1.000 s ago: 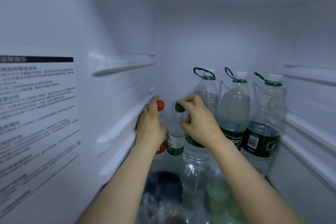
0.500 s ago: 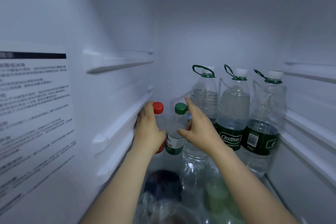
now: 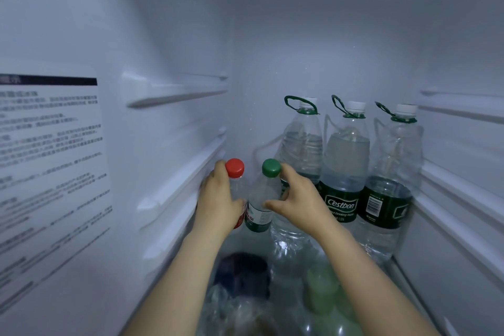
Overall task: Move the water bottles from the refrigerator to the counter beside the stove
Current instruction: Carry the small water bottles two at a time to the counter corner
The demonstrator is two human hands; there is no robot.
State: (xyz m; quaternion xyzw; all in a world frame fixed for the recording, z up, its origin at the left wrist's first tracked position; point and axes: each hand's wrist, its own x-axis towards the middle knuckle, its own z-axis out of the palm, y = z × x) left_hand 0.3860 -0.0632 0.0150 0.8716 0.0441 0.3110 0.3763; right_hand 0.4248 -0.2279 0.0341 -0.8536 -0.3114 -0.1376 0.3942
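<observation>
Inside the refrigerator, two small water bottles stand side by side at the back left: one with a red cap (image 3: 234,167) and one with a green cap (image 3: 261,199). My left hand (image 3: 219,199) grips the red-capped bottle around its body. My right hand (image 3: 296,200) wraps the green-capped bottle, thumb on its front and fingers behind its neck. Three large bottles with green carry loops stand behind to the right: the left one (image 3: 302,144), the middle one (image 3: 345,161) and the right one (image 3: 392,172).
A printed label (image 3: 49,150) covers the left wall. Shelf rails (image 3: 174,93) jut from the left wall and others from the right wall (image 3: 463,199). Below the glass shelf, blurred bottles and a dark cap (image 3: 242,273) show.
My right hand has come off the green cap and dropped down to wrap the green-capped bottle's body. My left hand stays on the red-capped bottle. The camera has moved in closer.
</observation>
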